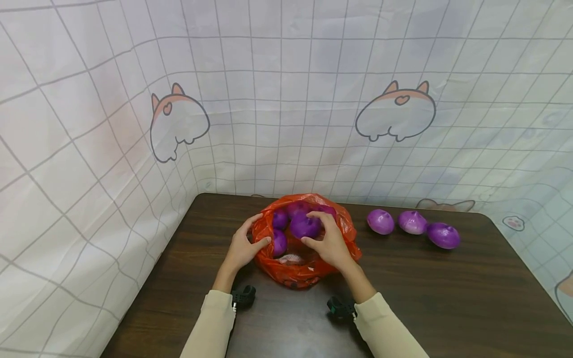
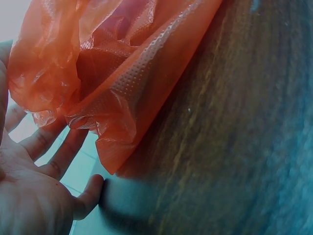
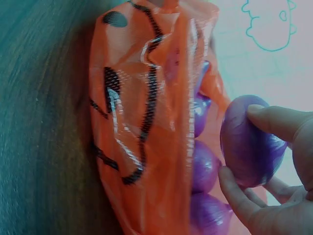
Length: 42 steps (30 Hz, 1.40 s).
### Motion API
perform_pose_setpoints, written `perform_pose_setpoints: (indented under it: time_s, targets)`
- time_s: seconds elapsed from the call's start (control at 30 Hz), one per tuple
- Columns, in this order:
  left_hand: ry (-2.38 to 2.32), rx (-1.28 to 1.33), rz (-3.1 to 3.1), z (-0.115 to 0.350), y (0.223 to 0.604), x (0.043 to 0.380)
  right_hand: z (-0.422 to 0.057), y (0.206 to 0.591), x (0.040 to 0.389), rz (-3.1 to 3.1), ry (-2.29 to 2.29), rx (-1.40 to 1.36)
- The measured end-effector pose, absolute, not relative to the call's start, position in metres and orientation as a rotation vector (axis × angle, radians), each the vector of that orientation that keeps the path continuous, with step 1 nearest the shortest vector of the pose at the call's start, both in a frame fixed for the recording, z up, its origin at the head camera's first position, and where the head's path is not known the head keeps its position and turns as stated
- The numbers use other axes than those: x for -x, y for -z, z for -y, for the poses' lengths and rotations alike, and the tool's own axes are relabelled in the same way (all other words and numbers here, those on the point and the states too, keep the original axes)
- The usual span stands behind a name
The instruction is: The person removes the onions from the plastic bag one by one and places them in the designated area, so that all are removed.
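Note:
An orange-red plastic bag (image 1: 293, 278) stands with its mouth open on the table, with several glossy purple onions (image 1: 279, 242) inside. My right hand (image 1: 333, 243) pinches one purple onion (image 1: 305, 226) between thumb and fingers at the bag's mouth; the right wrist view shows this held onion (image 3: 252, 142) just beside the bag's rim. On the bag's left side, my left hand (image 1: 241, 248) holds the rim, thumb toward the inside and fingers outside. In the left wrist view, fingers (image 2: 68, 152) touch the crumpled plastic, and the little finger stands apart from it.
Right of the bag, three purple onions lie in a loose row on the dark wooden table (image 1: 447, 298): a left one (image 1: 380, 222), a middle one (image 1: 413, 222) and a right one (image 1: 443, 235). A white gridded cloth (image 1: 286, 124) hangs behind and at both sides.

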State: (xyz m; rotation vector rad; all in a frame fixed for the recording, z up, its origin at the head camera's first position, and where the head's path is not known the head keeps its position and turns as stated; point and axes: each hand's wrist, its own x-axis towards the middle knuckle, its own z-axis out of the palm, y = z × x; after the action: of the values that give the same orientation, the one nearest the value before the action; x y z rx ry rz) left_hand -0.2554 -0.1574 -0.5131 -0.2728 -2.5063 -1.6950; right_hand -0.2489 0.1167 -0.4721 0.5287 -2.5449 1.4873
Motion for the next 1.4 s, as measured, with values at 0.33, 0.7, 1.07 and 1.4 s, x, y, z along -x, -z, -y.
perform_pose_setpoints:
  time_s: [0.33, 0.7, 1.07, 1.4]
  targets:
    - [1.702, 0.284, 2.493, 0.158, 0.512, 0.255, -0.133, 0.452, 0.235, 2.438, -1.575, -0.662]
    - [1.704, 0.273, 2.491, 0.158, 0.511, 0.255, -0.174, 0.443, 0.223, 2.336, -1.567, -0.656]
    - [1.692, 0.268, 2.502, 0.157, 0.512, 0.255, -0.234, 0.452, 0.214, 2.389, -1.499, -0.446]
    - [1.69, 0.265, 2.501, 0.157, 0.514, 0.256, -0.274, 0.465, 0.209, 2.471, -1.431, -0.311]
